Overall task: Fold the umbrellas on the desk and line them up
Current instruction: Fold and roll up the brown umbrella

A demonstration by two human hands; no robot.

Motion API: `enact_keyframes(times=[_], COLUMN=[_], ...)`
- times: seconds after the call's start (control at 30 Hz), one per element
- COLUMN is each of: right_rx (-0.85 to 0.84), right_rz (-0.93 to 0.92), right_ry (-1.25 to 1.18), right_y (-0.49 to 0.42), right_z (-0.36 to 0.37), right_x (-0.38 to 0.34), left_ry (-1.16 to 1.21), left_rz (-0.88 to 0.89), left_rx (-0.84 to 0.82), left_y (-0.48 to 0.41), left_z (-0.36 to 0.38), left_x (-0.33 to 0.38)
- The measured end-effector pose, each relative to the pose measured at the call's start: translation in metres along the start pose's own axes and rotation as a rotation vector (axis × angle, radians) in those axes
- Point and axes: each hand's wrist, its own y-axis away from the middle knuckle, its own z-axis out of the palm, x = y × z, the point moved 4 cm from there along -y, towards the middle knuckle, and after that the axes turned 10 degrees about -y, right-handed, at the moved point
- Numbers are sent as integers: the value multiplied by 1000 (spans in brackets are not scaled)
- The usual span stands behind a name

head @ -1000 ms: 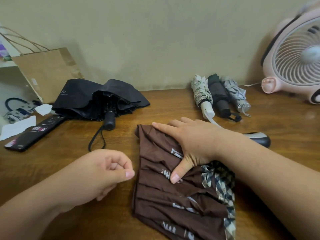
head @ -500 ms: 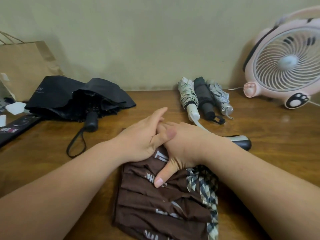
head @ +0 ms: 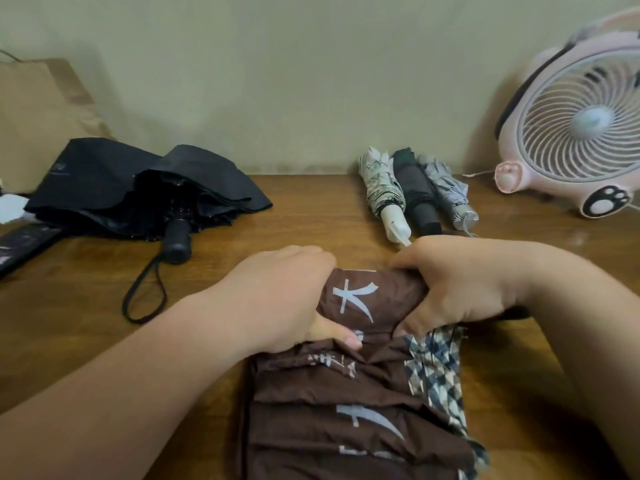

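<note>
The brown umbrella (head: 346, 427) lies on the wooden counter (head: 311, 216) at the near middle, its pleated cloth spread flat toward the viewer and its far edge turned over into a thick roll. White lettering shows on the roll and on the pleats; a checked trim (head: 436, 375) runs down the umbrella's right side.

Both hands sit on that roll. The left hand (head: 287, 296) holds its left end, fingers curled over the top and the thumb tucked beneath against the pleats, so the grip is clenched on the cloth. The right hand (head: 460, 282) holds the right end the same way (its fingertips are hidden behind the roll), its grip likewise grasping the brown umbrella.

Beyond the brown umbrella and a little to its right, three folded umbrellas lie side by side, touching, handles toward the viewer: a pale patterned one (head: 379, 188), a dark one (head: 414, 192) and a grey patterned one (head: 446, 192). Further right of it stands a pink fan (head: 571, 133).

Beyond and to the left of the brown umbrella a black umbrella (head: 138, 181) lies loosely collapsed, not rolled, its wrist strap (head: 142, 292) looping over the counter. Further left are a paper bag (head: 38, 116) and a dark flat object (head: 24, 240), too blurred to name.
</note>
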Motion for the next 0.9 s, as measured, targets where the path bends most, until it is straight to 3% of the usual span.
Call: enact_keyframes(times=[0.2,0.33,0.47,0.73,0.9], right_rx=[30,41,5,-44,-102], right_rz=[-56,-77,-65,51,116], right_ry=[-19,57,179,306,301], right_y=[1,1,-3,-10,-11], right_z=[-4,-10,-27,-77,-56], right_x=[-15,-39,-72,-124,-127], left_ry=[18,-18,100,191,174], left_rz=[100,5,-35,-160,-78], left_rx=[130,178,200,301,169], left_y=[0,6,15,33,36], left_z=[-11,-18,-24,-44,-47], left_x=[21,14,0,-36,-39])
